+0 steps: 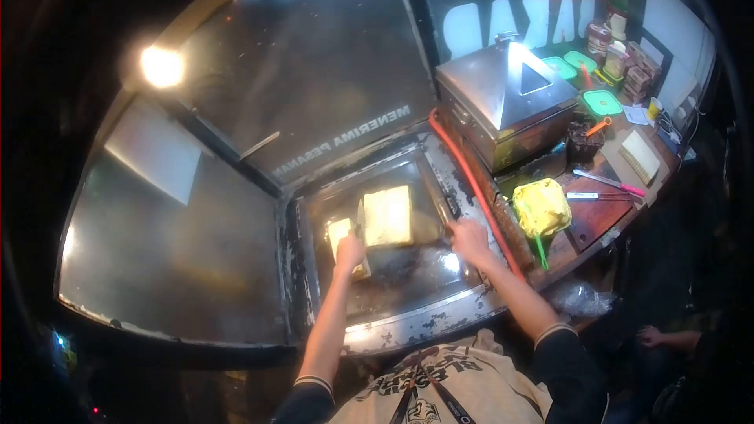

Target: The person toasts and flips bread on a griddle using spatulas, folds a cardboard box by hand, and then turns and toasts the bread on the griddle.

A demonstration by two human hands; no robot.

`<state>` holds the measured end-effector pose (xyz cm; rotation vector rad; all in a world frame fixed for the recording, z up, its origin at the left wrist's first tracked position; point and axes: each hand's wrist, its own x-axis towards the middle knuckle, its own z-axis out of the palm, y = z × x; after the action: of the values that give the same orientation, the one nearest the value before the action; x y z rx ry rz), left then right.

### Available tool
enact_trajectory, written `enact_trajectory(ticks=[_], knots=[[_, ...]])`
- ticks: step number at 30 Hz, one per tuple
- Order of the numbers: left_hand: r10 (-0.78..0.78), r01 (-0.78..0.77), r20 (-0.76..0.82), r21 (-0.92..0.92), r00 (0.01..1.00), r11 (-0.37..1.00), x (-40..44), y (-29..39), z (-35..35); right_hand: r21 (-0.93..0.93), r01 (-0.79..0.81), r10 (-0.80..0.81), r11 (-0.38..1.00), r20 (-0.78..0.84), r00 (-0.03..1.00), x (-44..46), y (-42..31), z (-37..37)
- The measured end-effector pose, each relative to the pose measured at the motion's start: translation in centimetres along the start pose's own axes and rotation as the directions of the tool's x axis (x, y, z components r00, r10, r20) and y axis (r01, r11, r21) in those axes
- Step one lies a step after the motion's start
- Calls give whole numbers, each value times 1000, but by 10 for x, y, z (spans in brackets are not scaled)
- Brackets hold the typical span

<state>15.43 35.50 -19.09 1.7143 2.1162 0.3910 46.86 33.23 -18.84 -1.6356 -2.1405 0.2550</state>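
Observation:
My left hand (349, 253) is closed around the handle of a narrow-bladed metal tool (360, 213); whether it is a knife or a spatula I cannot tell. Its blade points away from me, along the left side of a large pale yellow bread slab (388, 216). A smaller bread piece (339, 232) lies left of the blade, partly covered by my hand. Both rest on a flat metal griddle (393, 271). At the griddle's right side, my right hand (470, 240) grips a dark, narrow tool (444, 206), seen edge-on and apart from the bread.
A red hose (475, 180) runs along the griddle's right. Beyond it stand a lidded metal box (506, 102), a tub of yellow spread (542, 206) and a wooden board (593, 220) with utensils. Glass panels rise behind and left. Another person's hand (650, 336) shows at lower right.

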Motion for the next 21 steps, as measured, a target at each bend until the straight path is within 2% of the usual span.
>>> enact_trajectory(ticks=[1,4,6,9,12,15,16,19,20,21], knots=[[43,-44,22,52,999,998,9,-2,-5,80,-100,93,992,84,992,-14,5,-2],[226,-232,87,75,970,970,20,-14,-21,129,-399,357,908,261,897,-37,14,-6],[327,-337,115,78,938,938,28,-29,-13,184,-417,374,890,228,899,-37,16,19],[384,-384,120,-26,915,923,15,-21,-14,301,-399,366,866,160,917,-21,16,62],[344,-350,134,20,929,937,4,-23,-3,384,-409,376,828,161,913,0,1,65],[231,-211,190,-120,954,970,-2,-28,1,507,-405,385,761,150,911,-8,-7,24],[204,-188,201,-94,958,978,-2,-33,2,528,-410,384,743,165,908,-10,-7,17],[182,-113,242,-272,953,956,-7,-40,-3,608,-379,291,698,244,925,-3,-2,28],[178,-114,220,-276,959,954,-8,-39,-6,611,-392,283,688,271,920,0,-5,34],[162,-113,208,-229,965,967,-10,-33,-11,535,-377,274,756,263,925,1,-5,37]])
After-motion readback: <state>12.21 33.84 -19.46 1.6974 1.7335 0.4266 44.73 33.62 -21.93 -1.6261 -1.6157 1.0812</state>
